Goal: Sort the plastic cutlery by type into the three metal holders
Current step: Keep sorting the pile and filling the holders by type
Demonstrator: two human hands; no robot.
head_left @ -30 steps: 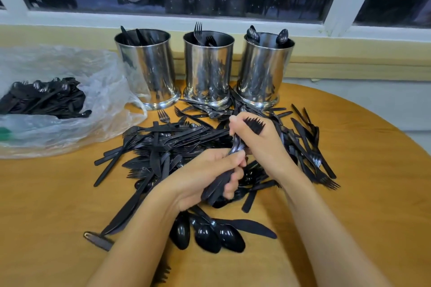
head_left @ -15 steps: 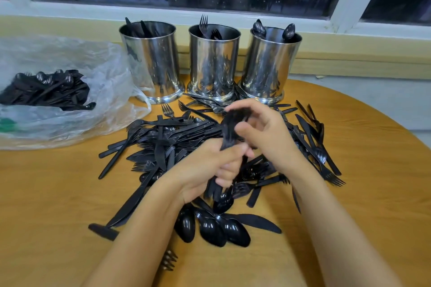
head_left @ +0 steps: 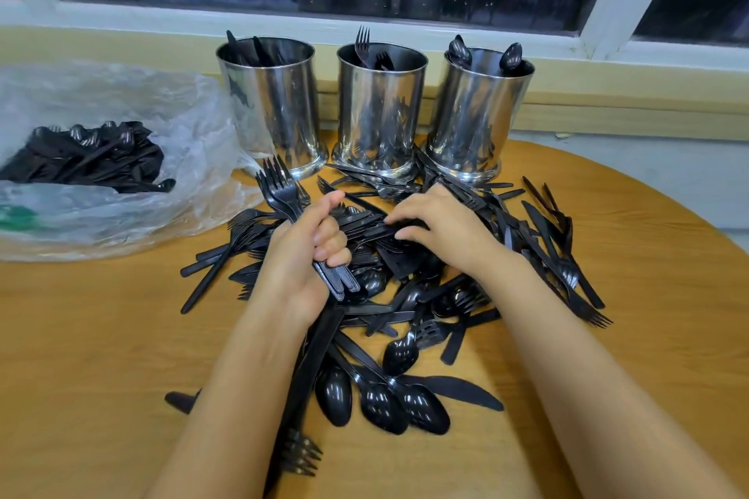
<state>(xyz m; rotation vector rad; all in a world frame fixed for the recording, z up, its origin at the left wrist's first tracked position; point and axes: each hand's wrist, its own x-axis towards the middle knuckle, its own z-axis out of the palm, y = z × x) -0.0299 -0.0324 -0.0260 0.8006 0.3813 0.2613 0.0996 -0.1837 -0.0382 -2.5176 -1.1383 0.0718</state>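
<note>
I'm sorting forks.
My left hand [head_left: 302,255] is gripping a fork bundle [head_left: 279,190], tines toward 11 o'clock; my right hand [head_left: 441,227] is curling onto the pile [head_left: 385,401], hold unclear.

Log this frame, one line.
left hand: grips forks | right hand: at pile, grip unclear | holders: cutlery in each

left hand [head_left: 308,251]: centre frame, fist curled round a bundle of forks [head_left: 279,190], thumb up, forearm from lower left | right hand [head_left: 441,231]: just right, palm down, fingertips bent onto cutlery pile [head_left: 527,239], grip unclear, forearm from lower right
</note>
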